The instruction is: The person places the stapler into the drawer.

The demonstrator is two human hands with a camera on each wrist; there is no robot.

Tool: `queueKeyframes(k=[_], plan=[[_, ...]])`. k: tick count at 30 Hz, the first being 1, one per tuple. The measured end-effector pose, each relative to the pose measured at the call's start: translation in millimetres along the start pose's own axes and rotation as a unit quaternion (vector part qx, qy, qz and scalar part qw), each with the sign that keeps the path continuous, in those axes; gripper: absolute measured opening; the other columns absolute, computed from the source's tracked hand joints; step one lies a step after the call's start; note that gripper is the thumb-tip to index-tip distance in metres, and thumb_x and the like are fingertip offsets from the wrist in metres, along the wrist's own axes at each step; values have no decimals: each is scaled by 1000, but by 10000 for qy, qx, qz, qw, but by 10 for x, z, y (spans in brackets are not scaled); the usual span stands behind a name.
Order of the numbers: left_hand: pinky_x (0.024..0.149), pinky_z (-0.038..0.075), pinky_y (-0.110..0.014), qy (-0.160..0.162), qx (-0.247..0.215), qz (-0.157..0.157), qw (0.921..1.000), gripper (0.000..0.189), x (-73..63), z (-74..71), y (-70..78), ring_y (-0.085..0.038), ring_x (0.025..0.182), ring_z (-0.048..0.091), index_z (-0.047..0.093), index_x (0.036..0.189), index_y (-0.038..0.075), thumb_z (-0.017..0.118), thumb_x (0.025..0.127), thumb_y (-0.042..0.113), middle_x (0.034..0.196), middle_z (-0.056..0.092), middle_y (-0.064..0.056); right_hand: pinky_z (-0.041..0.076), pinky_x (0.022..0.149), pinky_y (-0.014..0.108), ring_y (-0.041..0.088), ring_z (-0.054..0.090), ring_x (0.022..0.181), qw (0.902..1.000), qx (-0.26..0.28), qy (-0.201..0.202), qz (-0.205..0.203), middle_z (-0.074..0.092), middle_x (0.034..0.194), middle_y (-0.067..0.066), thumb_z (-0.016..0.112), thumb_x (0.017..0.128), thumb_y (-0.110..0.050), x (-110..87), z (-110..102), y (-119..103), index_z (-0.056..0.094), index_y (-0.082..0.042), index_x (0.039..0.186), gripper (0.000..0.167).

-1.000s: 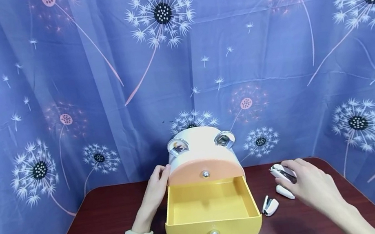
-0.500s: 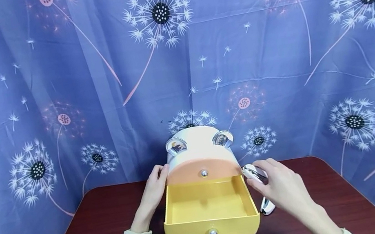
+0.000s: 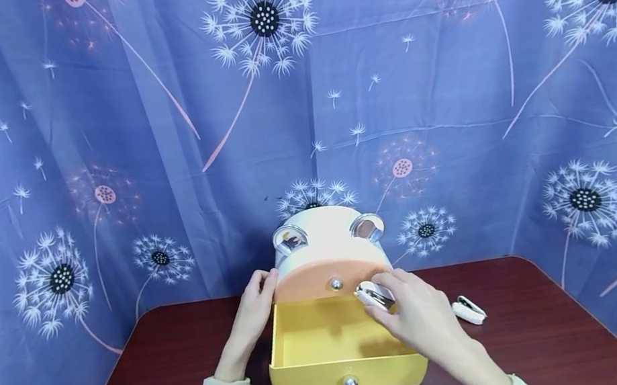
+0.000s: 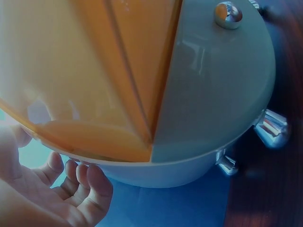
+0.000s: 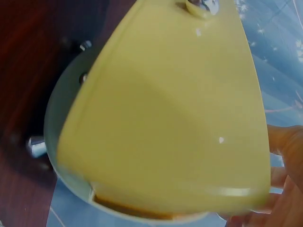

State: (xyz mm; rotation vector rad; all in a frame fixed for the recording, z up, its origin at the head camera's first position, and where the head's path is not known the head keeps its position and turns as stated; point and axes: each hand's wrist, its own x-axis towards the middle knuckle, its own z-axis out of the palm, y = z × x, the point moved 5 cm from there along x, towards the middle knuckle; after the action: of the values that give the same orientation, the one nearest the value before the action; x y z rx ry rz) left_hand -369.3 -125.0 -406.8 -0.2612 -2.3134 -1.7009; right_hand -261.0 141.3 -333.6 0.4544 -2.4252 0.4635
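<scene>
A white frog-like drawer box (image 3: 326,244) stands on the table with its yellow drawer (image 3: 348,376) pulled out. My right hand (image 3: 428,319) pinches a small white stapler (image 3: 373,295) with a metal strip over the drawer's right side. In the right wrist view the yellow drawer front hides much of that hand, and the stapler is not seen. My left hand (image 3: 253,311) rests its fingers against the box's left side; the left wrist view shows these fingers (image 4: 97,187) by the box rim. Another small white stapler (image 3: 469,310) lies to the right of the box.
A peach upper drawer front (image 3: 311,282) with a silver knob is closed above the yellow one. Two shiny round eyes (image 3: 367,227) stick out from the box top. Behind the dark red table (image 3: 188,349) hangs a blue dandelion-print curtain (image 3: 224,200).
My right hand has carried the stapler left from the table's right side to over the yellow drawer. A stapler near the drawer's right corner is now hidden. The left hand stays put.
</scene>
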Motion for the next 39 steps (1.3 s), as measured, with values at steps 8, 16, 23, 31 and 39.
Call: queueKeyframes(k=[8,16,23,31,39], plan=[[74,41,-34,-3,37,13,10000,40,4,-7,-7,-21,80,52,56,96,10,49,100,49,79,51,-5,44,51,33,11,56,69,9995,53,-154,-281,62,92,-5,83,74,-31,33,184,-236,70,-16,105,37],[74,41,-35,-30,7,-2,10000,40,-3,-10,-5,-22,82,53,56,97,10,49,100,50,81,52,-5,41,50,30,10,52,65,9947,194,-992,-175,60,84,-5,80,76,-34,110,450,-464,69,-16,99,32],[73,42,-35,-12,26,1,10000,39,0,-1,1,-23,81,53,55,97,10,49,101,48,81,51,-6,38,48,29,9,48,58,9848,522,-1657,16,53,73,-8,78,77,-31,148,641,-640,64,-15,88,24],[73,41,-34,34,49,-44,10000,39,-22,-36,-7,-22,81,52,56,97,11,50,100,49,81,52,-5,38,47,29,9,46,55,9830,427,-1775,178,49,68,-9,77,78,-30,196,772,-779,61,-16,78,22],[68,39,-32,-73,-58,-27,10000,42,-2,-31,-27,-22,75,50,54,97,11,49,99,52,78,50,-5,38,47,33,13,47,53,9774,300,-2036,493,48,64,-7,78,77,-32,224,883,-876,58,-17,75,25]])
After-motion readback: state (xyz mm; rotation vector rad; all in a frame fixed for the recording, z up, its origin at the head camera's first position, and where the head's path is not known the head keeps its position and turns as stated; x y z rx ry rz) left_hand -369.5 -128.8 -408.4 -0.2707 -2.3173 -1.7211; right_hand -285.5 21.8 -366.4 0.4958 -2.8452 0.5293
